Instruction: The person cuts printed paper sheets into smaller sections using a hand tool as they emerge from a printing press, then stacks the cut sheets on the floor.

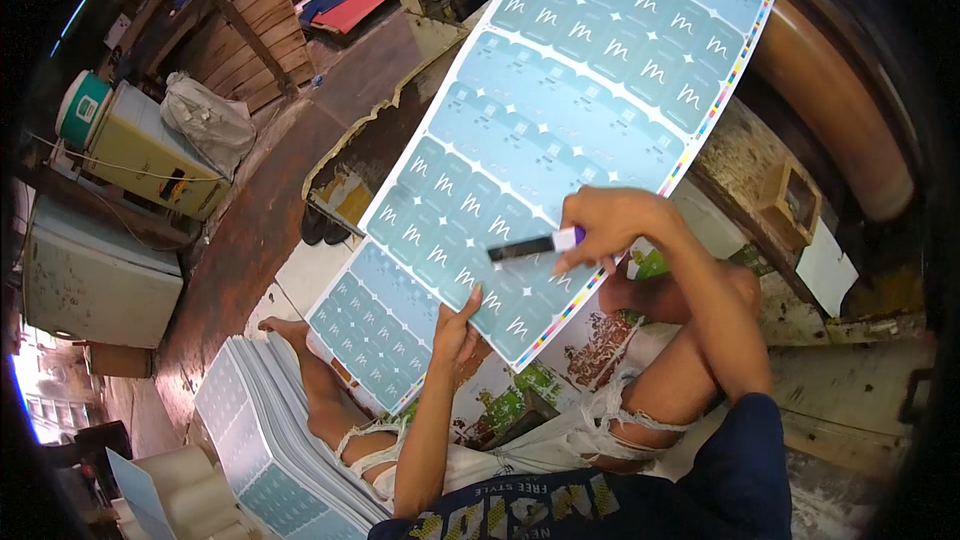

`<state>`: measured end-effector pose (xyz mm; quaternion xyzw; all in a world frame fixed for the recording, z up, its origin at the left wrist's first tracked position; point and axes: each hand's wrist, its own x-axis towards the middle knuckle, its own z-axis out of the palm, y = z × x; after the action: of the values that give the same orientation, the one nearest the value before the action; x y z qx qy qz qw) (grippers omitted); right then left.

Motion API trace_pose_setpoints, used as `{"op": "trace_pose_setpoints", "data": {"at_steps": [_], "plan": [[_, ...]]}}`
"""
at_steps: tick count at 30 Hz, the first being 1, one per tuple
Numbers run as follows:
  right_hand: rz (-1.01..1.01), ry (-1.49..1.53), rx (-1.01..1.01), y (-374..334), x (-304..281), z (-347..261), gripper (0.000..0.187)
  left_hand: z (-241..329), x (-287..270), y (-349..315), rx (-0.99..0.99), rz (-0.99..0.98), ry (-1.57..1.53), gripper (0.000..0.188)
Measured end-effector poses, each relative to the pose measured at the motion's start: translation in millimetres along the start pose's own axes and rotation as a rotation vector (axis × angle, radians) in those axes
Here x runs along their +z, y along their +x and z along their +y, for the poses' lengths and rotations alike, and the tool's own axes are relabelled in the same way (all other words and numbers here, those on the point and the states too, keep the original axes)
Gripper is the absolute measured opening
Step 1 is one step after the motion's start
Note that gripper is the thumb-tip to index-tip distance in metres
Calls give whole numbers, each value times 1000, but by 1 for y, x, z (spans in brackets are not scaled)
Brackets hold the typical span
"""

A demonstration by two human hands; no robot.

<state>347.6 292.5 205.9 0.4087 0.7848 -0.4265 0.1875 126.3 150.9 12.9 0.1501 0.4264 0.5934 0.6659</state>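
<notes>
One sheet [520, 130] — edge pinched in left fingers [463, 317] — lies beneath right fingers [576, 216] gripping a dark tool [522, 248].

2 hands [612, 224], 1 dark handheld tool [520, 248], at least 2 printed sheets [545, 145], 1 sheet stack [262, 430], 1 small wooden box [779, 202], 1 jug [80, 112], 1 sack [208, 115]

Floor [235, 230]: reddish-brown, worn; left of the left hand [457, 335]. Pale, box-shaped cabinet [95, 275]: far left of same. Yellowish cabinet [150, 165]: same side, farther forward. Slatted wooden panel [250, 45]: ahead, left. Wooden ledge [745, 165]: right of the right hand [612, 225]. Bright light [35, 390]: far left.
</notes>
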Motion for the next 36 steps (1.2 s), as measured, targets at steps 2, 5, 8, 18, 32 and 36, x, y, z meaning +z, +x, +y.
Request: {"op": "trace_pose_setpoints", "data": {"at_steps": [2,5,8,18,32,36], "plan": [[61,38,18,-7,-9,5,41,8,-11,-7,-1,-3,44,48],[311,35,17,-22,-21,11,36,12,-23,-11,-38,-42,112,50],[350,234,-50,-41,-41,20,32,14,-20,-22,16,23,188,52],[1130,565,-155,-94,-124,127,28,28,-1,-51,102,127,156,54],[1870,691,-68,-159,-281,315,34,63,29,-63,106,179,388,47],[1695,701,-48,-157,-281,309,33,77,42,-69,87,186,362,48]]}}
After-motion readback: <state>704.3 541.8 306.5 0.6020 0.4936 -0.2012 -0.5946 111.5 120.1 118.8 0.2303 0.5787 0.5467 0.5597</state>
